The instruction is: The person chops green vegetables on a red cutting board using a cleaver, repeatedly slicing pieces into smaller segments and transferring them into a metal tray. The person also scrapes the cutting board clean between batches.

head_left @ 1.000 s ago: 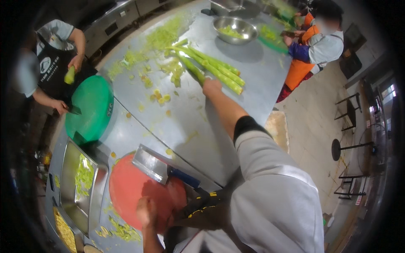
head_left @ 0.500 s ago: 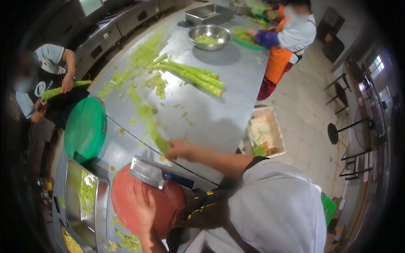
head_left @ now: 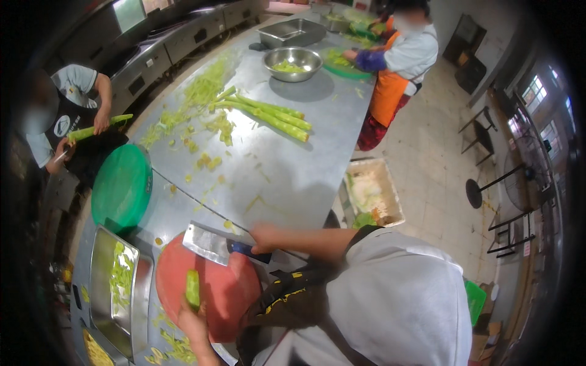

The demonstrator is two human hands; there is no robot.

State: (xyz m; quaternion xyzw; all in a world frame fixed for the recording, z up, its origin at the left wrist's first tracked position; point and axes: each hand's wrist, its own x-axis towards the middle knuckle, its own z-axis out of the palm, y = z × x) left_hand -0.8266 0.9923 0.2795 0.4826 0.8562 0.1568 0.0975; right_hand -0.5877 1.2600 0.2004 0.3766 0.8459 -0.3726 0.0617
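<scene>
A thick, peeled green vegetable stalk [head_left: 193, 289], probably stem lettuce, is held by my left hand [head_left: 194, 323], fingers wrapped round its lower end. It is over the round red cutting board [head_left: 229, 290] on the near side of the table. Across the board's far edge lies a cleaver [head_left: 206, 244] with a wide metal blade and a dark blue handle. My right hand [head_left: 265, 236] is closed at the handle, its fingertips partly hidden. Farther off, several peeled stalks [head_left: 268, 114] lie together on the metal table [head_left: 293, 165] beside heaps of peelings [head_left: 204, 91].
Left of the board stands a steel tray [head_left: 143, 305] with cut green pieces, beyond it a round green board [head_left: 122, 186]. A steel bowl [head_left: 293, 72] and a deep pan [head_left: 292, 33] stand far off. Co-workers handle vegetables at left and far right. A white bin [head_left: 390, 204] is beside the table.
The stalk has passed from my right hand to my left, over the red board. My right hand has come back to the cleaver's handle. The whole view has shifted slightly.
</scene>
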